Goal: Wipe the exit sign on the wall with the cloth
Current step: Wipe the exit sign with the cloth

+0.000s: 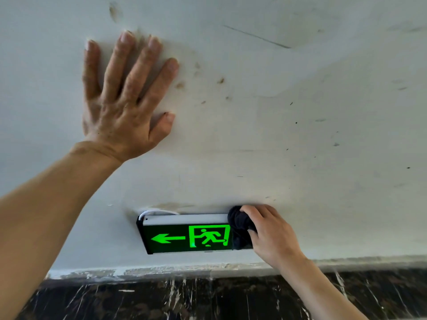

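In the upper left of the frame, the left hand (124, 98) is laid flat against the white wall (277, 112), its fingers (138, 63) spread and released, nothing held. At the lower centre, the exit sign (184, 236) is mounted low on the wall, just above the pale strip that runs over a dark marbled band (208, 299); a white cable (157, 212) is looped at its upper left corner. At the sign's right end, a dark cloth (240, 227) is bunched and pressed over the top edge and the face, clenched by the right hand (270, 232). Most of the green face is judged still to be wiped. If the cloth is dragged leftward along the top edge, the cable could be snagged, and hard pressure might loosen the housing.
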`<state>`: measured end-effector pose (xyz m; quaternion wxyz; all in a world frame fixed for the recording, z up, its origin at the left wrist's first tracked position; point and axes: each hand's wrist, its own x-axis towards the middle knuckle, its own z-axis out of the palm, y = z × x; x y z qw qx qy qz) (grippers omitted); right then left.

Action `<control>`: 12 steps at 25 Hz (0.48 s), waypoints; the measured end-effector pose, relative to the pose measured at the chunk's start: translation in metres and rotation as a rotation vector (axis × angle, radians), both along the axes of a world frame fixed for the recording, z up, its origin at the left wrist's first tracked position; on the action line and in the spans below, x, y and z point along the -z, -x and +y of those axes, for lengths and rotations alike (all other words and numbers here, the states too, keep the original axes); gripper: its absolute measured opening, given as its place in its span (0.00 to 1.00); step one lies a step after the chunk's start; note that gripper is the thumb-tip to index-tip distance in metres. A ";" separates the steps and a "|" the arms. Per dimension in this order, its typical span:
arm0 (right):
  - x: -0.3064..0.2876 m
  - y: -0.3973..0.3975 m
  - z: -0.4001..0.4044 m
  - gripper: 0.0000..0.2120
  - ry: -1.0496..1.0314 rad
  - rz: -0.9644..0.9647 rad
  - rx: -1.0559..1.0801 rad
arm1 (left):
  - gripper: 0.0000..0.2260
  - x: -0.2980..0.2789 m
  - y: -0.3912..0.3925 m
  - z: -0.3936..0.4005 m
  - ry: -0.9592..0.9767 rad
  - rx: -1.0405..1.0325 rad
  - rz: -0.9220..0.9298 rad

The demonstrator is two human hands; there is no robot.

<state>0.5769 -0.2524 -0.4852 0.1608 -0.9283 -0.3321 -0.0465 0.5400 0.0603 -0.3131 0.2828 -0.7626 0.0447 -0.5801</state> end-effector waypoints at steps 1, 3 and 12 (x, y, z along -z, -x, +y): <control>0.000 0.000 -0.002 0.23 -0.025 0.014 0.008 | 0.32 0.000 0.000 0.000 0.001 0.000 -0.001; -0.001 0.005 -0.003 0.24 -0.065 0.009 0.025 | 0.32 -0.001 0.000 0.000 0.000 -0.003 -0.006; 0.049 0.070 -0.061 0.26 -0.238 0.221 0.195 | 0.32 0.000 0.000 -0.001 -0.012 0.003 -0.001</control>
